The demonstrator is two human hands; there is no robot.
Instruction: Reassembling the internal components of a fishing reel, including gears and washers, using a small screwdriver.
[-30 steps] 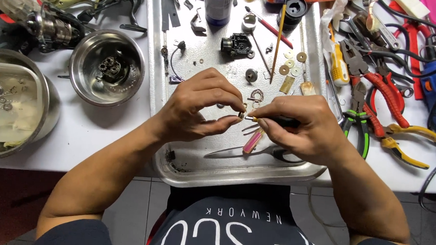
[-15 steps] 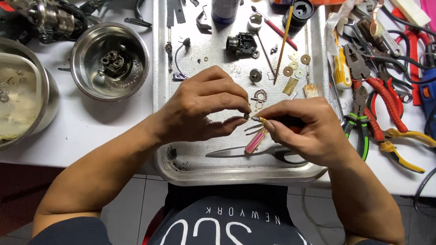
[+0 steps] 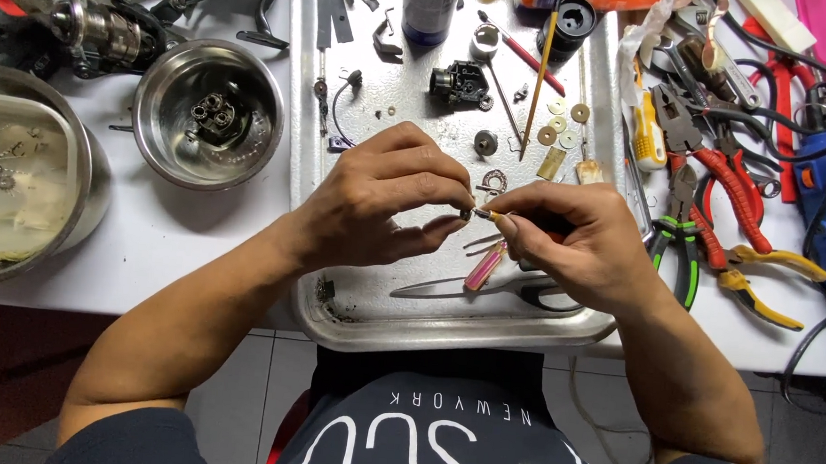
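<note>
Unchanged since the earlier frame: left hand (image 3: 376, 211) pinching a tiny dark metal part (image 3: 467, 212), right hand (image 3: 577, 241) pinching a slim brass-tipped tool (image 3: 491, 215) against it. Fitting looks unfinished; loose brass washers (image 3: 562, 125) lie beyond the grip. Beneath: scuffed steel tray (image 3: 352, 314) on white table (image 3: 195, 258).

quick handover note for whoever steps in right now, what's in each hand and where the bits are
Left hand: pinches a tiny dark part at its fingertips, above the metal tray.
Right hand: holds a thin tool with a yellowish tip, tip against that part.
On the tray: small gear, brass washers, black mechanism, scissors, pink-handled tool.
Steel bowl to the left holds more parts; pliers lie to the right.
Done: many parts laid out loose. Left: the tiny part is still being worked.
</note>
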